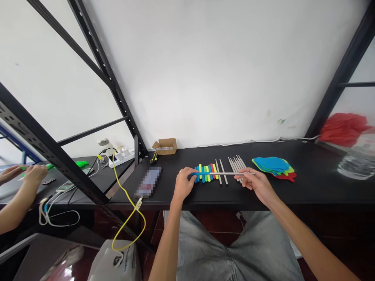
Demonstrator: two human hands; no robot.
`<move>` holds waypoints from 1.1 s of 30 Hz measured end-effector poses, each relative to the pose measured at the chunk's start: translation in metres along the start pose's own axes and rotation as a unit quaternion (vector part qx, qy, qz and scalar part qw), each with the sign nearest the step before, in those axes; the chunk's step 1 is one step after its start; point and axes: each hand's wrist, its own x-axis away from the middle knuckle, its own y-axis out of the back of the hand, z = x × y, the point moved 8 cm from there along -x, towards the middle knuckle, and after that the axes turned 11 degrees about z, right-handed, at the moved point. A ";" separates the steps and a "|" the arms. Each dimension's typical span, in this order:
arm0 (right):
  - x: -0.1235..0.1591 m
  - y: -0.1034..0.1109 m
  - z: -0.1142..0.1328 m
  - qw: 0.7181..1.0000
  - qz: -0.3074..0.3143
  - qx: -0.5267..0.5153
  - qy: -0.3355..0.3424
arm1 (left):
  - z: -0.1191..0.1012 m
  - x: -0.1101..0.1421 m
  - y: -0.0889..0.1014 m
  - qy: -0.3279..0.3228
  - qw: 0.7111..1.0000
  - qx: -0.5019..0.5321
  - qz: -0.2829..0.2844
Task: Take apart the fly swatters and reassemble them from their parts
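Your jeans sit below the black counter; an open cardboard box stands by the white wall. Over coloured tubes, your left hand grips a blue tube, your right hand a metal rod.

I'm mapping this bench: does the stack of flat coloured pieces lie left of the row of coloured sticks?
No, the stack of flat pieces lies to the right of the coloured sticks, beyond the metal rods.

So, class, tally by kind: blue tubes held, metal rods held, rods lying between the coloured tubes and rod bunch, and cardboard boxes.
Held blue tube: 1
Held metal rod: 1
Rods lying between: 2
Cardboard box: 1
Total: 5
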 end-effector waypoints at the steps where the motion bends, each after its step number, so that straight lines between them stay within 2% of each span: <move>1: 0.000 0.000 0.000 1.000 -0.001 -0.002 0.000 | 0.000 0.000 0.000 -0.002 1.000 0.001 0.000; 33: -0.001 0.000 -0.002 1.000 0.012 0.002 -0.004 | 0.002 0.000 0.000 -0.007 1.000 0.015 -0.004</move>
